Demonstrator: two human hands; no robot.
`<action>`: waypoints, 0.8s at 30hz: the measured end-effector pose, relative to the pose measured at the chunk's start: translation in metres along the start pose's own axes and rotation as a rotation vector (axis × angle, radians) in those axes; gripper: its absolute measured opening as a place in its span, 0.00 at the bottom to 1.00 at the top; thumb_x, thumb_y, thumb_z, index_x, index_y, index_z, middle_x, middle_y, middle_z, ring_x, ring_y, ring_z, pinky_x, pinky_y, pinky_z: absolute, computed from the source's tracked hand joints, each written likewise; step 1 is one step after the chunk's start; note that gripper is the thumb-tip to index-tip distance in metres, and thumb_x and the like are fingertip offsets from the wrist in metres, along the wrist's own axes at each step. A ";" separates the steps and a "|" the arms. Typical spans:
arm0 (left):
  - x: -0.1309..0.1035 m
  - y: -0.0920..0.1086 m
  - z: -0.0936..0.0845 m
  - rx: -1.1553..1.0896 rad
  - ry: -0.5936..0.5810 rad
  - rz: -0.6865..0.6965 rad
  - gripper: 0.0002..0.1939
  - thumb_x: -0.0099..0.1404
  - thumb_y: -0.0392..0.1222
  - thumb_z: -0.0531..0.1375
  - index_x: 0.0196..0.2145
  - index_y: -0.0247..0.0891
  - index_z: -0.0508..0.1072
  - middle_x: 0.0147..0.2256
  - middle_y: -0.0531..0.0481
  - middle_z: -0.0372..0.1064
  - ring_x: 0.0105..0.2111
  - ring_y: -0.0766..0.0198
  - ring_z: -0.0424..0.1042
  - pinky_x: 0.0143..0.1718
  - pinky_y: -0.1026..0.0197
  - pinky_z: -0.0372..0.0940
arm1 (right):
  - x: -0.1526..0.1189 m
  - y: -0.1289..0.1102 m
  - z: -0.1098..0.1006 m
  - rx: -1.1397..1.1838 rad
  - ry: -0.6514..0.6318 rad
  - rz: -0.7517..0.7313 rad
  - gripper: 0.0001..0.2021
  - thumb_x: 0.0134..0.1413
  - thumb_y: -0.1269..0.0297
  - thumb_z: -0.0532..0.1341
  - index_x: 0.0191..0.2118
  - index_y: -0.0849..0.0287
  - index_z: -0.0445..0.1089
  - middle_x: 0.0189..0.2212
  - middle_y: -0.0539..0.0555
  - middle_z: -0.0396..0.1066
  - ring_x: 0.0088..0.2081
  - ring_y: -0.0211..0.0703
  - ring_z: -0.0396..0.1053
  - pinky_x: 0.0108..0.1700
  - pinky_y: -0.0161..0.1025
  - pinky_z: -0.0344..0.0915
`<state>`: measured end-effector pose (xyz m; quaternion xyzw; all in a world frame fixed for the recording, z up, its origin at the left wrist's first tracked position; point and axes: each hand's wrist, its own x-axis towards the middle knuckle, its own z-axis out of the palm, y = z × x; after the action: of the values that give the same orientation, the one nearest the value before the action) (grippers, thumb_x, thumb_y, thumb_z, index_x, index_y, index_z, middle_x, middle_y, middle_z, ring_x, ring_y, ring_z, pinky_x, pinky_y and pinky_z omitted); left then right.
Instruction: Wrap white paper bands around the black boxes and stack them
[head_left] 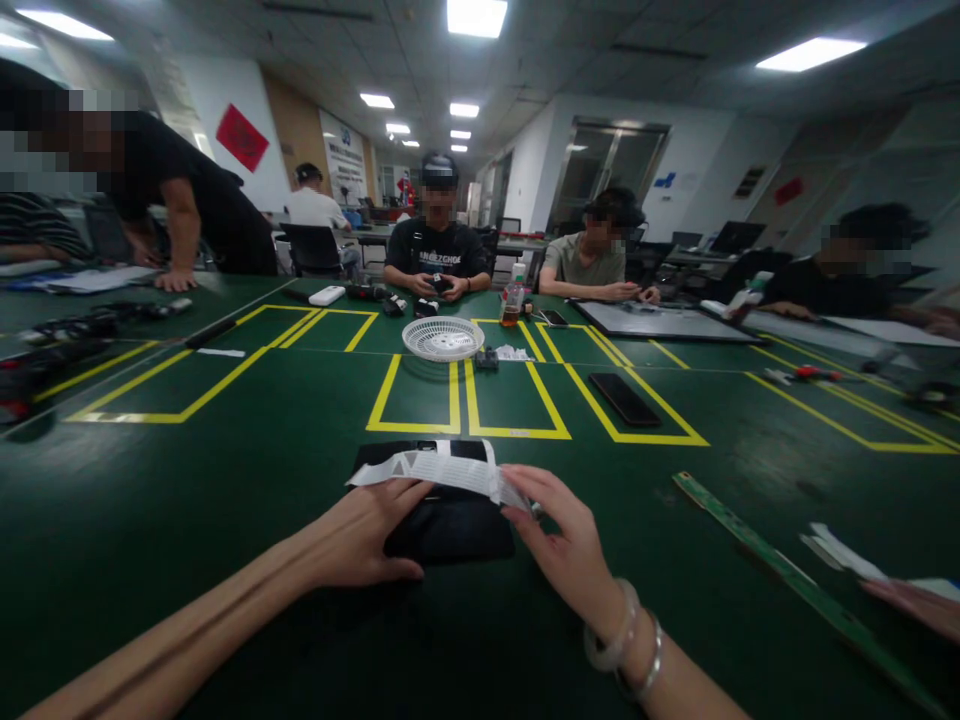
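A flat black item (450, 530), perhaps a pouch or folded fabric, lies on the green table in front of me. Across its upper part runs a long white printed strip (442, 468), like paper or a label, curving upward. My right hand (559, 530) pinches the strip's right end between thumb and fingers. Flat on the left side of the black item rests my left hand (367, 535), its thumb apart and its fingertips partly hidden beneath the strip. A second white band crosses the item's top edge.
Yellow tape rectangles mark the green table (300, 490). Beyond are a white round basket (442, 340), a bottle (513, 298) and a black phone (624, 398). A green strip (795, 580) lies at right, near another person's hand (915, 602). Several people sit or stand around.
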<state>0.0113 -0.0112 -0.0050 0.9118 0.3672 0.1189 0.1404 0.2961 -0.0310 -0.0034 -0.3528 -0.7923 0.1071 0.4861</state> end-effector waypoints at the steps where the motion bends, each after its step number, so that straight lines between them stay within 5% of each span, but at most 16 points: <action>1: -0.002 0.003 -0.002 0.007 -0.004 0.009 0.53 0.55 0.55 0.72 0.69 0.40 0.50 0.64 0.37 0.52 0.60 0.41 0.57 0.61 0.45 0.57 | 0.000 0.001 0.001 -0.002 -0.027 0.000 0.16 0.64 0.65 0.59 0.56 0.50 0.69 0.50 0.57 0.73 0.51 0.48 0.72 0.51 0.49 0.72; 7: -0.014 0.024 -0.021 0.046 -0.067 0.039 0.39 0.58 0.54 0.70 0.64 0.50 0.63 0.61 0.44 0.58 0.56 0.41 0.62 0.57 0.45 0.60 | 0.001 0.005 0.005 -0.207 -0.343 0.034 0.16 0.66 0.67 0.57 0.56 0.48 0.70 0.54 0.54 0.71 0.53 0.46 0.70 0.53 0.48 0.69; 13: -0.021 0.032 -0.041 -0.169 -0.229 -0.005 0.22 0.63 0.50 0.68 0.54 0.49 0.74 0.46 0.50 0.72 0.43 0.54 0.72 0.44 0.58 0.66 | 0.001 0.005 0.012 -0.369 -0.583 -0.028 0.18 0.64 0.73 0.56 0.57 0.50 0.68 0.56 0.53 0.70 0.53 0.48 0.69 0.52 0.49 0.68; 17: -0.018 0.028 -0.038 -0.207 -0.214 -0.007 0.17 0.66 0.47 0.65 0.52 0.47 0.74 0.41 0.52 0.73 0.37 0.59 0.73 0.36 0.64 0.64 | 0.000 -0.005 0.019 -0.445 -0.688 -0.081 0.22 0.60 0.77 0.57 0.58 0.53 0.67 0.57 0.55 0.69 0.56 0.50 0.67 0.56 0.52 0.66; 24: -0.009 0.017 -0.022 0.041 -0.072 -0.096 0.12 0.65 0.40 0.64 0.47 0.44 0.74 0.41 0.52 0.71 0.39 0.60 0.72 0.38 0.63 0.64 | -0.010 -0.025 0.025 -0.406 -0.839 0.038 0.36 0.62 0.57 0.59 0.69 0.67 0.48 0.69 0.63 0.46 0.69 0.55 0.47 0.68 0.53 0.50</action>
<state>0.0094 -0.0256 0.0205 0.8994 0.4076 0.0718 0.1404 0.2660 -0.0513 -0.0099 -0.3812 -0.9189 0.0922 0.0430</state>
